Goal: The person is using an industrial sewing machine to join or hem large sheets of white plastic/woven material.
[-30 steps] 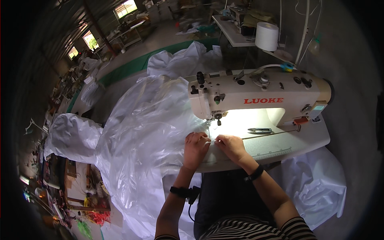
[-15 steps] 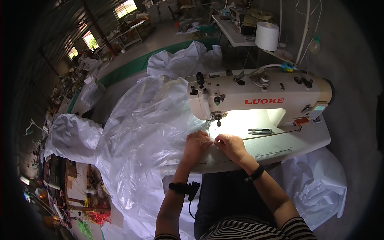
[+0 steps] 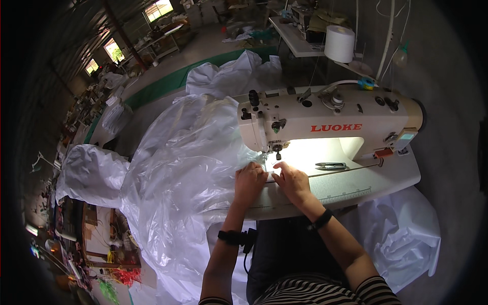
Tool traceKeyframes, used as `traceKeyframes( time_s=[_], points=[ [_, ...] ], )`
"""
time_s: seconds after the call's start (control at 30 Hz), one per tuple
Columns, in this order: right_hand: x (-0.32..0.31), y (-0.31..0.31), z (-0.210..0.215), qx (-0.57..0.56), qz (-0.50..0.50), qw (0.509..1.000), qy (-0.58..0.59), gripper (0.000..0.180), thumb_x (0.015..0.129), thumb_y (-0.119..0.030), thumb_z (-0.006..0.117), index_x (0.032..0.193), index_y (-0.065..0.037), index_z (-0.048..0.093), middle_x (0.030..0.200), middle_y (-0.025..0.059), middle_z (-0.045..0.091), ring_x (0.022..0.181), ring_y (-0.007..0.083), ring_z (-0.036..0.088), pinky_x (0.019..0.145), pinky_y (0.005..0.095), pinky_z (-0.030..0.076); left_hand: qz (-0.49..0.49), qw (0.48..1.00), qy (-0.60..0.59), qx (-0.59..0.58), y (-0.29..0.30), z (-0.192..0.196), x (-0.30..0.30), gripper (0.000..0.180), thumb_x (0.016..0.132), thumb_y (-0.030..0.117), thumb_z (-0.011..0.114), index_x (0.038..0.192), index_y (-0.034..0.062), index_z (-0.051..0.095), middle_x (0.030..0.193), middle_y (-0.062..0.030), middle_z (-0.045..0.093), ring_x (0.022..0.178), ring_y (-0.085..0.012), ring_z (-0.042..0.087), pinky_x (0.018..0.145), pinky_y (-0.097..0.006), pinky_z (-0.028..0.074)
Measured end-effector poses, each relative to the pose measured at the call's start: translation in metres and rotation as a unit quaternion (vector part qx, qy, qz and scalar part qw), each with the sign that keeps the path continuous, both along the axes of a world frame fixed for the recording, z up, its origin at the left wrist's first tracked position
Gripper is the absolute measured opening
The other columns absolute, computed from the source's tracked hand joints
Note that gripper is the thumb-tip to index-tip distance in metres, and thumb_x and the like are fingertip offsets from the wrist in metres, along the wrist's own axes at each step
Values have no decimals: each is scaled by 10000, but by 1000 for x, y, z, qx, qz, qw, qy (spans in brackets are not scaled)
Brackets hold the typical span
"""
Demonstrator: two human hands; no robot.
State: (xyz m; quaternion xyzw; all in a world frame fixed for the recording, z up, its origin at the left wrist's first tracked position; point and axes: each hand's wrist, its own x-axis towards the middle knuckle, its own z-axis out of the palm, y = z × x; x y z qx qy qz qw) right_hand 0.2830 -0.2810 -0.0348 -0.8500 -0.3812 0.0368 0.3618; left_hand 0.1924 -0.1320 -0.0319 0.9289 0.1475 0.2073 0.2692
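A large white plastic-like sheet [image 3: 178, 147] spreads over the left of the sewing table, its edge running under the needle area of a white sewing machine [image 3: 325, 119]. My left hand [image 3: 250, 183] lies on that edge just in front of the presser foot, fingers bent and closed on the material. Beside it, my right hand [image 3: 294, 184] has its thumb and curled fingers at the same edge; the exact grip is partly hidden. Bright machine light washes out the strip between both hands. Thread snips [image 3: 331, 166] rest on the machine bed to the right.
A white thread cone [image 3: 339, 44] stands behind the machine. More white sheeting [image 3: 401, 239] hangs at the lower right, and another heap [image 3: 234, 75] lies beyond the table. A cluttered wooden frame [image 3: 109, 234] with coloured strands is at the lower left.
My right hand's thumb and forefinger have moved from a close pinch to slightly apart. My left hand has shifted slightly on the sheet's edge. The sheet looks nearly unchanged.
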Motion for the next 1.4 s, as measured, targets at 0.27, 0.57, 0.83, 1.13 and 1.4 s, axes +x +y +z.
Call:
traceKeyframes(
  time_s=[0.27, 0.57, 0.83, 1.13, 1.4],
  points=[
    [-10, -11, -7, -12, 50, 984, -171, 202, 880, -155, 599, 1073, -161, 657, 791, 66, 576, 751, 258, 627, 645, 395, 505, 43, 996, -5, 73, -4, 7, -1, 178, 817, 223, 665, 896, 69, 705, 1027, -21, 637, 1036, -225, 595, 928, -415, 390],
    [-5, -13, -7, -27, 85, 984, -156, 229, 904, -148, 568, 1118, -122, 645, 831, 83, 603, 780, 273, 630, 669, 393, 506, -81, 980, -83, 163, -3, -1, -27, 225, 765, 84, 657, 982, 103, 714, 1065, -7, 704, 950, -202, 631, 825, -353, 491],
    [7, 7, -1, -88, 88, 985, -121, 267, 925, -149, 516, 1162, -101, 629, 815, 122, 682, 766, 288, 683, 643, 414, 530, -69, 984, -90, 135, 15, -5, -3, 154, 793, 85, 672, 935, 74, 731, 1023, -43, 729, 912, -237, 655, 847, -358, 518],
    [18, 18, 3, -113, 64, 982, -138, 338, 921, -138, 511, 1241, -117, 617, 800, 123, 705, 756, 286, 701, 640, 410, 541, -62, 980, -115, 153, 27, -10, 14, 128, 810, 100, 681, 925, 64, 726, 1021, -59, 733, 903, -244, 668, 831, -361, 522],
    [23, 21, 0, -125, 60, 981, -134, 356, 920, -121, 502, 1257, -131, 615, 817, 114, 709, 769, 283, 701, 646, 409, 543, -36, 981, -83, 169, 27, -12, 16, 227, 853, 143, 616, 1049, 133, 729, 1063, -9, 726, 961, -217, 636, 826, -362, 487]
  ],
)
